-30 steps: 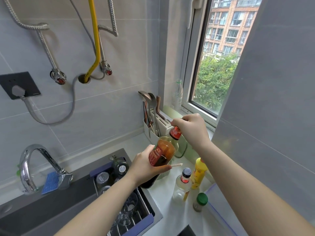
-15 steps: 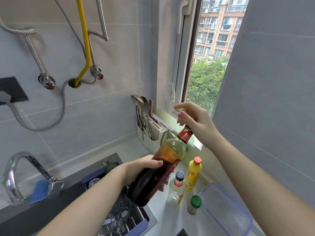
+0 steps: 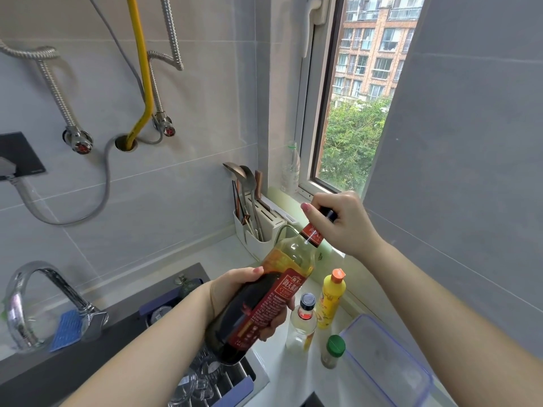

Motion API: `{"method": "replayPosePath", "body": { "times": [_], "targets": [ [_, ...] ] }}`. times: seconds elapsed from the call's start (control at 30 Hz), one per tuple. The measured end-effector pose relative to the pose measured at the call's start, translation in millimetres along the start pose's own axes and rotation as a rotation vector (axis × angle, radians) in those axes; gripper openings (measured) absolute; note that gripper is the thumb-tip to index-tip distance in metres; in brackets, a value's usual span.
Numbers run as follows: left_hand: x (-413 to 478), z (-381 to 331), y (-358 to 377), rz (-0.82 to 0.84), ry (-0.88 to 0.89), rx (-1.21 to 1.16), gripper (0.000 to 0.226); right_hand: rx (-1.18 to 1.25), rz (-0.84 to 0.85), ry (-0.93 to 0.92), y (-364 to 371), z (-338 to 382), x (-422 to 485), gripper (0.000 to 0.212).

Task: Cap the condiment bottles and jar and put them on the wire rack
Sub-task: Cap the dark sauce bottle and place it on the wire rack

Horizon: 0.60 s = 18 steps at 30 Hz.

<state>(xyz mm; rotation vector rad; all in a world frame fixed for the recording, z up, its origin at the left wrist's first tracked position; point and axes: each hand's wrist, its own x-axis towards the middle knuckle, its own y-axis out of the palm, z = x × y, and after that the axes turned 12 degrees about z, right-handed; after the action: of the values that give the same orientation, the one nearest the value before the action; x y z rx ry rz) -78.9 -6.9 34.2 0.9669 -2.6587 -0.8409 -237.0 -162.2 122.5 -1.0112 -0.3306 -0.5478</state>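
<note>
A large soy sauce bottle [image 3: 264,301] with a red label is tilted in the air, neck up to the right. My left hand [image 3: 235,295] grips its dark lower body. At the top of the neck my right hand [image 3: 340,221] is closed around the dark cap [image 3: 327,213]. On the counter below stand a small clear bottle with a black cap [image 3: 301,324], a yellow squeeze bottle with an orange cap [image 3: 330,301] and a small jar with a green lid [image 3: 333,351]. The wire rack [image 3: 217,380] sits in the sink with glassware in it.
A chrome tap [image 3: 38,301] and blue sponge [image 3: 66,330] are at the left. A white utensil holder [image 3: 258,224] stands by the wall. A clear plastic container [image 3: 385,365] lies at the right. A plastic bottle [image 3: 291,168] stands on the window sill.
The bottle has been lifted and tilted more toward me. My right hand opened half a second ago and has since closed over the cap at the neck.
</note>
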Motion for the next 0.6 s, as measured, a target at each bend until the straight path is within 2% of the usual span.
{"method": "replayPosePath", "body": {
  "times": [0.07, 0.13, 0.2, 0.3, 0.4, 0.47, 0.6],
  "targets": [
    [-2.3, -0.3, 0.9, -0.063, -0.004, 0.018, 0.069, -0.019, 0.007, 0.028, 0.8, -1.7, 1.4, 0.043],
    [-0.9, -0.7, 1.7, -0.236, 0.002, 0.1, 0.069, -0.05, 0.037, 0.078, 0.0, -5.5, 2.8, 0.046],
    [4.3, -2.0, 5.9, -0.462, -0.015, 0.287, 0.065, -0.116, 0.085, 0.134, -1.9, -11.4, 3.5, 0.047],
    [15.9, -2.9, 15.3, -0.725, -0.051, 0.567, 0.045, -0.285, 0.184, 0.219, -4.5, -18.2, 3.8, 0.05],
    [23.4, 0.6, 19.1, -1.033, -0.129, 1.004, 0.046, -0.41, 0.257, 0.349, -5.2, -21.2, 3.9, 0.053],
    [25.2, 4.7, 18.4, -1.187, -0.196, 1.23, 0.055, -0.449, 0.286, 0.483, -3.1, -23.4, 4.0, 0.053],
    [29.5, 12.3, 16.2, -1.322, -0.306, 1.455, 0.065, -0.345, 0.38, 0.857, 3.5, -29.8, 4.1, 0.036]
  ]
}}
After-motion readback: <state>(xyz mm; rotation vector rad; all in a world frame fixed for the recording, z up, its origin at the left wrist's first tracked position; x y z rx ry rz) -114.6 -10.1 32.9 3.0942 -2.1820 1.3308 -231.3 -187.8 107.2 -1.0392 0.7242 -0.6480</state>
